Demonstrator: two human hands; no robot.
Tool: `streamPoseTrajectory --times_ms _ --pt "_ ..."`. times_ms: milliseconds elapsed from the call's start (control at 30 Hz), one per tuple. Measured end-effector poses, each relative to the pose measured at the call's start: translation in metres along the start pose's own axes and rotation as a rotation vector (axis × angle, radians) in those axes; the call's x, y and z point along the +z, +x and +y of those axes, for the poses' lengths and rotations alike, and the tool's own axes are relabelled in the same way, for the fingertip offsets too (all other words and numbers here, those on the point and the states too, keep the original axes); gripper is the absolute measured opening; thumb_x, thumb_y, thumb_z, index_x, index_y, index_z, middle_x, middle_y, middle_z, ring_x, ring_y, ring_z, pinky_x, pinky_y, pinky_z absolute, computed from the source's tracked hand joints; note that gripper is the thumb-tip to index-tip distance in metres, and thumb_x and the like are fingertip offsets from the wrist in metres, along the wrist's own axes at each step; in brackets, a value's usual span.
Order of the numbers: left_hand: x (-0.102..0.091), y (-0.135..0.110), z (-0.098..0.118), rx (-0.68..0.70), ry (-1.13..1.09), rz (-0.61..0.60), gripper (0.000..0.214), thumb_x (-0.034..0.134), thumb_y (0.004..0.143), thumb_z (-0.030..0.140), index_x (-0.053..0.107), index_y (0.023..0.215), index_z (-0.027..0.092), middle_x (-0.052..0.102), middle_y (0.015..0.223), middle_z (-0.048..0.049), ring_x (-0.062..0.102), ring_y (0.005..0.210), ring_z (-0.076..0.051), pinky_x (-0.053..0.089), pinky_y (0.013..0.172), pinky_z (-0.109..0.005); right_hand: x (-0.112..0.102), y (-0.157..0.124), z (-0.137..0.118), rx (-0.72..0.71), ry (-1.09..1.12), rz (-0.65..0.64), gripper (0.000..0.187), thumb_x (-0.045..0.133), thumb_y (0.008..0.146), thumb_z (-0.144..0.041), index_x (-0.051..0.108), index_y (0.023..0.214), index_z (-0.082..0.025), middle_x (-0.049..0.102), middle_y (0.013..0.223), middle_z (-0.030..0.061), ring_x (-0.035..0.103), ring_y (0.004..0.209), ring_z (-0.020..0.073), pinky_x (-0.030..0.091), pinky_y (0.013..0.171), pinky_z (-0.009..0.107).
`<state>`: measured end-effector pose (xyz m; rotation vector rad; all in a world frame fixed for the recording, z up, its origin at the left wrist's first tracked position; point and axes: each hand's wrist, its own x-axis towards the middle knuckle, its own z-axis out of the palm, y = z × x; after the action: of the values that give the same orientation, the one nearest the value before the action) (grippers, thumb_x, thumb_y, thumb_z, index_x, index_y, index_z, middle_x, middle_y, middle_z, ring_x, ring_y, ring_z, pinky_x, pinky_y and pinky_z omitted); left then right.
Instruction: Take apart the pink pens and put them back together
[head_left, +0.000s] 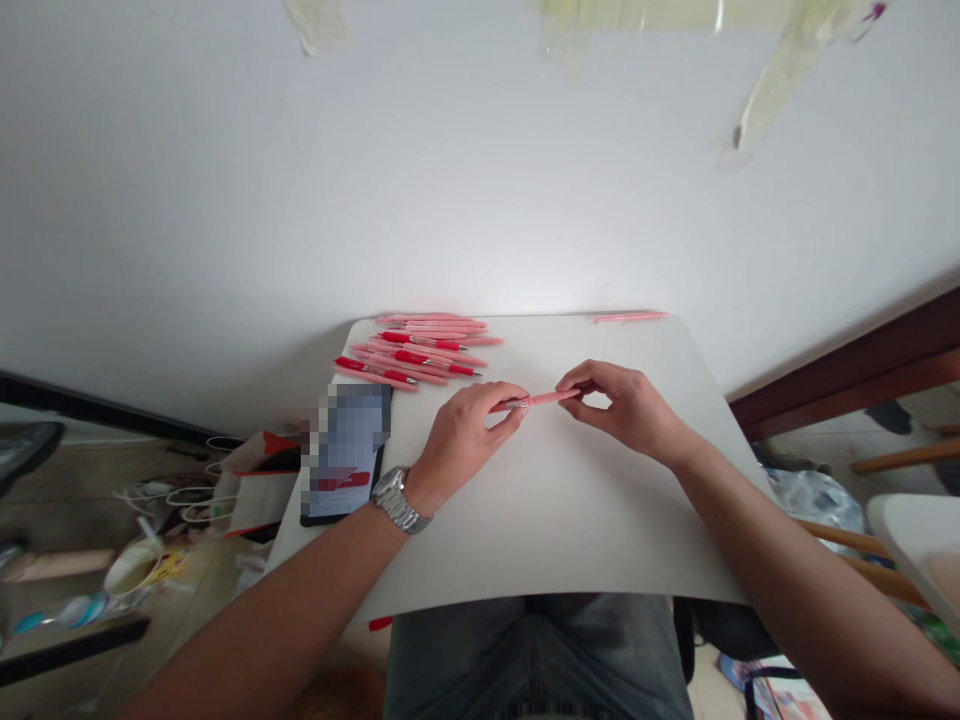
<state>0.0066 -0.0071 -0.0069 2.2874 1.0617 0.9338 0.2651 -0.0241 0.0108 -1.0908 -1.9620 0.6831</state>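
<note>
- Black edges frame a phone (349, 452) lying at the left edge of the desk (562, 530), just beside the pens.
- Pink and red pens (431, 342) lie heaped at the desk's far left corner; loose and slim, they probably roll easily, so one is best lifted by its middle.
- The left hand (474, 422) is nearly closed, thumb and fingers pinching the reddish, silver-clipped end of a held pen (551, 397).
- That held pen spans the gap between the hands, above the desk's middle; it looks light, stiff and smooth, perhaps a little slippery, so a light fingertip hold at each end should suffice. Whether it is one piece I cannot tell.
- The right hand (626, 405) curls, thumb and forefinger nipping the pink end.
- Another pink pen (630, 317) lies along the far edge, near the right corner.
</note>
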Motion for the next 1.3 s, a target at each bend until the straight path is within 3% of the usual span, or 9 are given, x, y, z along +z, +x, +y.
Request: streamPoseTrajectory --times_ms 133,333,467,567,733,933,1133,1300 --pt "0.0007 -0.0006 -0.0015 0.001 -0.004 0.005 0.011 0.067 0.101 0.022 0.070 0.112 0.026 0.078 0.108 0.0013 0.073 0.096 -0.017 0.058 0.089 -0.031 0.0000 0.0007 -0.0044 0.037 -0.028 -0.005 0.009 0.070 0.098 -0.031 0.073 0.101 -0.023 0.077 0.095 0.0040 0.072 0.083 0.0181 0.061 0.074 0.030" --pt "0.0010 -0.0004 -0.0016 0.025 0.008 0.015 0.012 0.067 0.101 0.022 0.070 0.112 0.025 0.077 0.106 0.0006 0.072 0.096 -0.018 0.058 0.090 -0.032 0.0007 0.0008 -0.0054 0.078 -0.066 -0.030 0.023 0.067 0.101 -0.041 0.074 0.092 -0.021 0.073 0.082 0.0030 0.064 0.071 0.0156 0.054 0.062 0.028" --pt "0.0013 -0.0003 -0.0011 0.021 0.005 0.010 0.011 0.066 0.102 0.024 0.070 0.112 0.025 0.077 0.107 -0.0005 0.072 0.096 -0.018 0.059 0.089 -0.032 0.0013 -0.0003 -0.0026 0.066 -0.024 -0.030 0.017 0.071 0.099 -0.037 0.073 0.109 -0.022 0.077 0.097 0.0048 0.071 0.083 0.0181 0.060 0.073 0.030" --pt "0.0019 -0.0006 -0.0019 0.017 -0.002 0.013 0.011 0.066 0.102 0.024 0.070 0.113 0.025 0.077 0.107 -0.0003 0.073 0.096 -0.018 0.059 0.090 -0.032 0.0021 -0.0013 0.0006 0.022 0.005 -0.025 0.028 0.076 0.095 -0.030 0.069 0.121 -0.024 0.077 0.107 0.0048 0.074 0.088 0.0191 0.063 0.083 0.034" --pt "0.0022 -0.0007 -0.0030 0.017 -0.017 0.015 0.012 0.066 0.102 0.022 0.070 0.113 0.025 0.077 0.107 0.0001 0.073 0.097 -0.017 0.060 0.091 -0.032 0.0018 -0.0003 -0.0002 -0.060 -0.041 -0.017 0.011 0.067 0.099 -0.021 0.071 0.108 -0.024 0.075 0.101 0.0041 0.071 0.086 0.0181 0.061 0.080 0.033" --pt "0.0018 -0.0004 -0.0020 0.030 -0.005 0.019 0.011 0.067 0.101 0.022 0.070 0.112 0.025 0.077 0.107 -0.0005 0.073 0.097 -0.018 0.059 0.090 -0.032 0.0000 0.0011 -0.0048 0.013 -0.060 -0.040 0.012 0.068 0.101 -0.033 0.073 0.100 -0.023 0.074 0.091 0.0042 0.068 0.079 0.0180 0.058 0.070 0.032" --pt "0.0019 -0.0007 -0.0022 0.019 -0.014 0.020 0.012 0.066 0.102 0.024 0.070 0.113 0.025 0.077 0.108 -0.0007 0.073 0.097 -0.018 0.060 0.090 -0.033 0.0008 -0.0007 0.0005 -0.015 -0.028 -0.050 0.025 0.074 0.096 -0.030 0.068 0.120 -0.026 0.075 0.107 0.0050 0.071 0.085 0.0191 0.062 0.079 0.034" --pt "0.0021 -0.0008 -0.0021 0.024 -0.018 0.020 0.013 0.067 0.101 0.023 0.070 0.113 0.026 0.078 0.108 -0.0009 0.074 0.098 -0.018 0.061 0.090 -0.033 0.0019 -0.0006 0.0001 -0.057 -0.048 -0.059 0.010 0.065 0.100 -0.024 0.071 0.108 -0.024 0.073 0.100 0.0050 0.069 0.084 0.0187 0.061 0.076 0.034"
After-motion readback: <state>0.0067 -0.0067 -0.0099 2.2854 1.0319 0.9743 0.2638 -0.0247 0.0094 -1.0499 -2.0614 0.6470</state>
